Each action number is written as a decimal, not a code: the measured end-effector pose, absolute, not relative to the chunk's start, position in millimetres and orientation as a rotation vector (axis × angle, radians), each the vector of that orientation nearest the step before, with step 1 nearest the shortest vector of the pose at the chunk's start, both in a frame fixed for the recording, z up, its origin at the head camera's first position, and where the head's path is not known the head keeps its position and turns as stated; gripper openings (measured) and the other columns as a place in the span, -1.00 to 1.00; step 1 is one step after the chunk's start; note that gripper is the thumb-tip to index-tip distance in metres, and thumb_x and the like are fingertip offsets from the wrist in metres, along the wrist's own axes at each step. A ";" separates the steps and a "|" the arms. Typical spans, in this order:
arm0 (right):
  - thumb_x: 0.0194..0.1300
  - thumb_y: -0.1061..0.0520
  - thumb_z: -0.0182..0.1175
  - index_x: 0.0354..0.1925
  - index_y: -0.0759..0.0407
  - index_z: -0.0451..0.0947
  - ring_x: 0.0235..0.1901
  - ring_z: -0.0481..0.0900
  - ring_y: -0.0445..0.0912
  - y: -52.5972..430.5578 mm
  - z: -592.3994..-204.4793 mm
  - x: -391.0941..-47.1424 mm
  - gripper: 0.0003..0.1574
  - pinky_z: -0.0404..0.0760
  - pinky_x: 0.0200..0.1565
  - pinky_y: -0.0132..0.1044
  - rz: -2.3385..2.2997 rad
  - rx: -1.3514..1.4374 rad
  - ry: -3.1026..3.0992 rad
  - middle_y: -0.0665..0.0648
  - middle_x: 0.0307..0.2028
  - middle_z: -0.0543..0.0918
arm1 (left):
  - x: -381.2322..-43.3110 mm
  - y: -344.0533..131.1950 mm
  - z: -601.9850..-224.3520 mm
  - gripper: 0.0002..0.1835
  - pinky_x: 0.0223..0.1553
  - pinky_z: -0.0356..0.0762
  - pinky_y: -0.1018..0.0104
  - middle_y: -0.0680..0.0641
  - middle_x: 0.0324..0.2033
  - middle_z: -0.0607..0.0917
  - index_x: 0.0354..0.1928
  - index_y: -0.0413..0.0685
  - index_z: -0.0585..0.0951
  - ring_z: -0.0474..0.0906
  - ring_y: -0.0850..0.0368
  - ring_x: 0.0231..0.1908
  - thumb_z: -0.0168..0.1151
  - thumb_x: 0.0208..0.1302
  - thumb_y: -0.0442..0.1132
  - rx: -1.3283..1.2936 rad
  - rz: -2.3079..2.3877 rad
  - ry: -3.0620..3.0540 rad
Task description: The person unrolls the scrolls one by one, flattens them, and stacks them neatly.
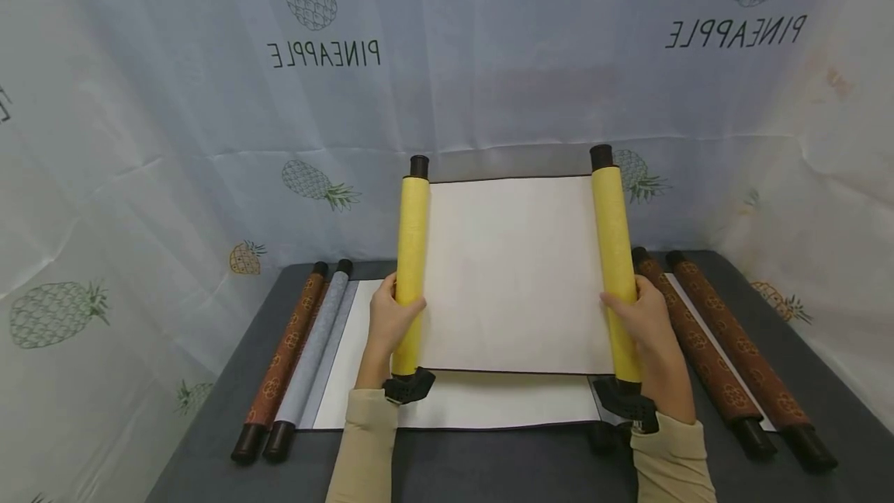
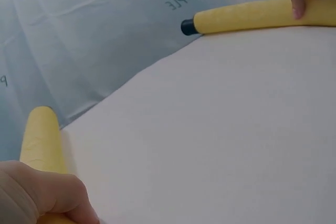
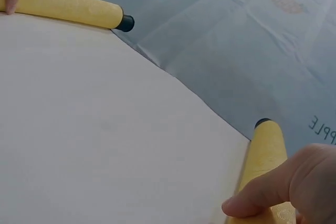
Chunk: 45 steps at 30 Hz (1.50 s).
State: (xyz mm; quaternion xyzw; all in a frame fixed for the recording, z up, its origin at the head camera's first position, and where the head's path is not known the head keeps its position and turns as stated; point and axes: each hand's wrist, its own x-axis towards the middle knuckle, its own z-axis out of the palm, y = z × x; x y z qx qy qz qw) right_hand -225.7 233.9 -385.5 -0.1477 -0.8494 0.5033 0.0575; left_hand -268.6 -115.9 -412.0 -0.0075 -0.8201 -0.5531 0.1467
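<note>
A yellow scroll with black end knobs is held up, partly unrolled, its blank white sheet [image 1: 517, 278] stretched between two rolls. My left hand [image 1: 393, 317] grips the left yellow roll [image 1: 414, 231], thumb across its front. Around the right yellow roll [image 1: 611, 216] my right hand [image 1: 646, 317] is curled, thumb on the inner side. Both wrist views show the thumbs lying over the yellow rolls. Below and behind the raised sheet, a grey scroll [image 1: 313, 348] lies partly unrolled on the table; its right part is mostly hidden.
Brown patterned scrolls lie at the table's left [image 1: 288, 348] and right [image 1: 740, 340] sides, the right one showing a white strip between two rolls. The dark grey table [image 1: 503, 472] meets a pale pineapple-print curtain [image 1: 489, 60] at the back and sides.
</note>
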 end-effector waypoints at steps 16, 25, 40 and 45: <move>0.34 0.05 0.01 0.43 0.42 -0.15 -0.09 0.39 0.11 233.3 -389.3 -229.9 -0.09 0.42 -0.22 -0.22 1.560 -0.481 -2.485 0.44 0.09 0.29 | -273.6 -118.3 -415.0 -0.43 -0.38 0.39 0.38 -0.30 -0.20 0.60 0.21 -0.28 0.41 0.48 0.02 -0.36 0.26 0.21 -0.16 0.079 -1.563 -2.310; 0.16 -0.26 0.29 0.41 0.38 -0.10 -0.17 0.36 -0.01 235.9 -387.0 -227.1 0.22 0.41 -0.29 -0.32 1.537 -0.500 -2.552 0.29 0.01 0.31 | -272.1 -118.9 -413.0 -0.19 -0.28 0.39 0.36 -0.20 -0.13 0.56 0.22 -0.21 0.39 0.44 0.03 -0.25 0.52 -0.05 -0.04 0.091 -1.632 -2.336; 0.25 -0.17 0.23 0.30 0.44 0.04 -0.27 0.38 -0.03 238.3 -385.6 -227.3 0.00 0.40 -0.36 -0.36 1.486 -0.519 -2.556 0.27 -0.11 0.34 | -271.6 -121.3 -411.8 -0.25 -0.27 0.37 0.35 -0.26 -0.09 0.57 0.20 -0.24 0.39 0.47 -0.03 -0.23 0.48 0.01 -0.08 0.142 -1.625 -2.350; 0.29 -0.15 0.19 0.31 0.42 0.07 -0.25 0.37 -0.01 239.5 -387.4 -226.0 -0.07 0.37 -0.32 -0.31 1.501 -0.507 -2.550 0.29 -0.11 0.34 | -271.6 -123.1 -415.9 -0.37 -0.32 0.36 0.35 -0.25 -0.19 0.58 0.15 -0.25 0.43 0.44 0.02 -0.31 0.41 0.10 -0.10 0.137 -1.604 -2.329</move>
